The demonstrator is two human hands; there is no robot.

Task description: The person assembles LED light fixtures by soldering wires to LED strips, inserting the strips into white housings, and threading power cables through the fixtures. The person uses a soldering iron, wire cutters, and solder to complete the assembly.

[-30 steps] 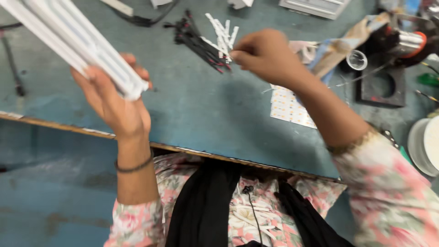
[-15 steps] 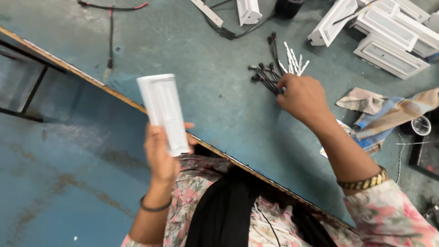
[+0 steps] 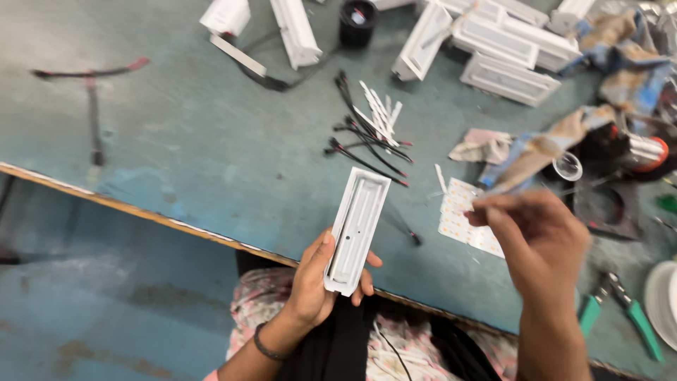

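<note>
Left hand gripping a white housing by its lower end, open side up, tilted over the table edge. Right hand raised just right of it, blurred, fingertips pinched together; whether anything sits between them, cannot tell. Directly under that hand, partly covered: a pale LED sheet. Between housing and sheet, one dark lead on the table. Farther up, a bundle of black wires mixed with white strips. Beyond these, more white housings stacked loosely, plus a black roll. Far left, a red-and-black cable, well apart. Right side crowded: crumpled rags, a clear cup, green-handled pliers near the wrist.
</note>
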